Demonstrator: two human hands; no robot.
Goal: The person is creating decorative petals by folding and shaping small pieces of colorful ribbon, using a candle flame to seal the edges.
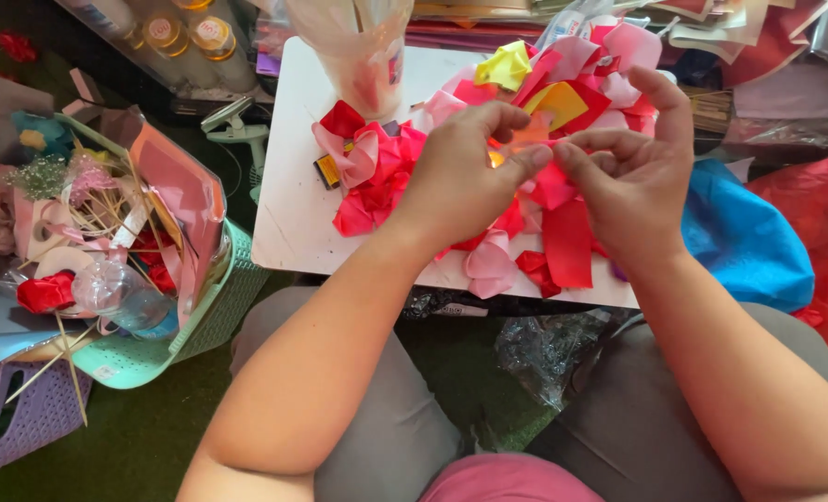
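Together, the person's two hands meet above a small white table (pixel 293 214), pinching one small orange ribbon piece (pixel 530 133) between them. The left hand (pixel 465 177) is curled nearly closed, thumb and forefinger pressed onto the piece's left edge. The right hand (pixel 632 172) grips the other edge with thumb and bent fingers, while its forefinger sticks up loosely. The ribbon piece hangs just above a heap of folded ribbon petals (pixel 525 214) in red, pink, yellow and orange that covers much of the table. A clear plastic cup (pixel 358 46) stands at the table's far edge, beside the heap. To the left, on the green floor, a mint plastic basket (pixel 205 316) holds paper, thin wooden sticks and a red ribbon rose (pixel 46 291). A purple basket (pixel 19 418) sits just in front of it. A blue plastic bag (pixel 744 237) lies right of the table, touching its edge. Grey trousers cover the person's knees below.
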